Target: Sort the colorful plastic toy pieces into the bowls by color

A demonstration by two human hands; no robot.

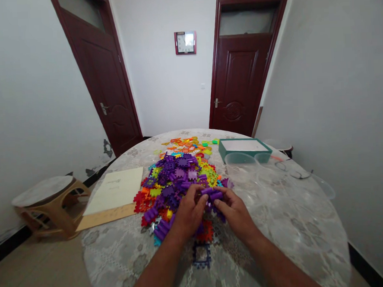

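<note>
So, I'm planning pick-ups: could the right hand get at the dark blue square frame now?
Probably yes: the frame lies uncovered between the forearms, though the right hand is occupied with purple pieces.

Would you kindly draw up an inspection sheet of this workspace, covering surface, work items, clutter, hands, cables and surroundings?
Surface: round table with a grey patterned covering.
Work items: purple ridged plastic pieces in the hands; multicoloured heap of notched plastic pieces around and beyond them.
Clutter: cream paper sheet overlapping a flat tan sheet at left; green-sided rectangular box and transparent plastic containers at right.
Hands: left hand and right hand both grip purple pieces.
Cables: none identifiable; a thin dark wiry item at right is too blurred to name.
Surroundings: white walls, two dark-red panelled doors, square-framed wall clock, tan stool.
</note>
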